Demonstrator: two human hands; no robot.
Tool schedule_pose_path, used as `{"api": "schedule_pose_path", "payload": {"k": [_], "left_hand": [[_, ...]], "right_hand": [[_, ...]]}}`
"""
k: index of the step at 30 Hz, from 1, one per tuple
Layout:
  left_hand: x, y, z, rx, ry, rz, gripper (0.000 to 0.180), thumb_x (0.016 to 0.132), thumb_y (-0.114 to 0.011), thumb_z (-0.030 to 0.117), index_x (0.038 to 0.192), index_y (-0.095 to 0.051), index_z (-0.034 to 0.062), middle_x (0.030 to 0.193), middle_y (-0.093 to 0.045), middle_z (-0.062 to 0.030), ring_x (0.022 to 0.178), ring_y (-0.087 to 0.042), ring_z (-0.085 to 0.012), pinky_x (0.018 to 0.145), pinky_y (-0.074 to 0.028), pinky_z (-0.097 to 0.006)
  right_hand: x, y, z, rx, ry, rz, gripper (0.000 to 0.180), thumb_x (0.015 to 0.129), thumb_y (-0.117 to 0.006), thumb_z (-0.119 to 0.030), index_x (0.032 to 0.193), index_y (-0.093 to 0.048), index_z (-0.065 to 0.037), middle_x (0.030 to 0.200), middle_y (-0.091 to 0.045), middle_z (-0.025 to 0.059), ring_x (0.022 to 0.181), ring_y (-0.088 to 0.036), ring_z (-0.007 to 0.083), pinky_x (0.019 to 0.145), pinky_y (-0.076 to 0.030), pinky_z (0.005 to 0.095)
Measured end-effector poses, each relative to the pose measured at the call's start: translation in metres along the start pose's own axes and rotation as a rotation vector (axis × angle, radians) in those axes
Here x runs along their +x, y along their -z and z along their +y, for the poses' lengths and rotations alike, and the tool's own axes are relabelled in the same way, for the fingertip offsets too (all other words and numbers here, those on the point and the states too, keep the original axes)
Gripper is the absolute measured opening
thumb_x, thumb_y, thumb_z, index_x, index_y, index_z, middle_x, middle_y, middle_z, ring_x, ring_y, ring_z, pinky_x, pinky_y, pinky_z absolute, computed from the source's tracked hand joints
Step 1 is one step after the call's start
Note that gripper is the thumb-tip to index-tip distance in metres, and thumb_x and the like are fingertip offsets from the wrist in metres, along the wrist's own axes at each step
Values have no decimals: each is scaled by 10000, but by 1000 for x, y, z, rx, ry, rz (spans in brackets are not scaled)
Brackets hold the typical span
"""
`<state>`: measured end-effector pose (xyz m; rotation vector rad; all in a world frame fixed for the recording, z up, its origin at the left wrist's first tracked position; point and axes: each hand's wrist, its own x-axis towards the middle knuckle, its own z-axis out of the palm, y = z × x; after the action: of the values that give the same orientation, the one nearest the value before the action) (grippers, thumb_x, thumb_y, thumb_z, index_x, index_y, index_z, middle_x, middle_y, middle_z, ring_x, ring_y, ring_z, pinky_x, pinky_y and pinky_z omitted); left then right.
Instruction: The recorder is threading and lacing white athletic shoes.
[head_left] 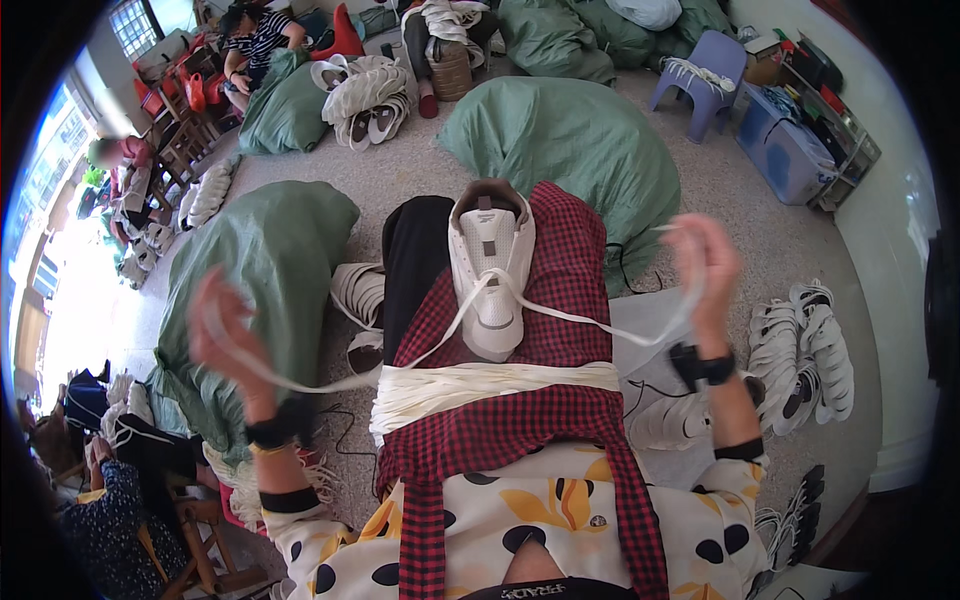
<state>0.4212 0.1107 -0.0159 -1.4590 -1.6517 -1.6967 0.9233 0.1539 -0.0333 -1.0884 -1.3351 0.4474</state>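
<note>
Pulling white lace (560, 316) ends apart, left hand (222, 335) and right hand (705, 262) each with closed grip on one end; white shoe (490, 270) on lap, frame centre. Risk: uneven pull slides shoe off knee, lace jams in eyelets.

Daylight floods in from windows (130, 25) at the far left, blown out to white glare. Both raised hands are motion-blurred; fisheye bending and black vignette ring the edges.
</note>
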Motion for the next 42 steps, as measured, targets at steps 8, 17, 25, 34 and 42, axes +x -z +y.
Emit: {"api": "schedule_pose_path", "payload": {"k": [8, 17, 25, 34, 42], "left_hand": [[-88, -136, 51, -844, 341, -779, 153, 947, -657, 54, 1071, -720, -10, 919, -698, -83, 778, -648, -101, 712, -536, -224], [-96, -138, 45, -776, 531, -932, 180, 925, -703, 98, 1049, -713, -32, 898, -717, -41, 746, -642, -70, 699, -548, -219], [-97, -134, 48, -771, 564, -865, 177, 921, -719, 105, 1032, -707, -32, 919, -729, -61, 763, -663, -81, 707, -556, -221], [-104, -134, 54, -727, 529, -888, 125, 883, -721, 68, 969, -686, -15, 816, -703, -24, 740, -636, -44, 657, -522, -210], [-108, -140, 56, -700, 473, -873, 93, 860, -718, 53, 901, -670, -15, 819, -705, -37, 748, -643, -43, 662, -535, -211]], "right_hand": [[-17, -119, 32, 69, 126, -499, 81, 862, -714, -1, 944, -710, -4, 834, -668, 61, 772, -635, 126, 689, -498, 264], [-18, -117, 40, 29, -7, -595, 93, 831, -708, -31, 915, -687, 4, 815, -691, 58, 737, -653, 120, 647, -513, 267], [-20, -132, 35, -85, 260, -512, 96, 781, -707, -8, 831, -624, -5, 788, -640, 58, 662, -627, 149, 597, -496, 302], [-5, -134, 33, 19, -105, -729, 128, 797, -714, -37, 891, -637, 2, 747, -655, 31, 651, -612, 88, 602, -510, 261], [-4, -132, 38, 83, -152, -769, 190, 820, -694, -19, 996, -624, -17, 769, -632, 0, 668, -583, 46, 604, -494, 221]]}}
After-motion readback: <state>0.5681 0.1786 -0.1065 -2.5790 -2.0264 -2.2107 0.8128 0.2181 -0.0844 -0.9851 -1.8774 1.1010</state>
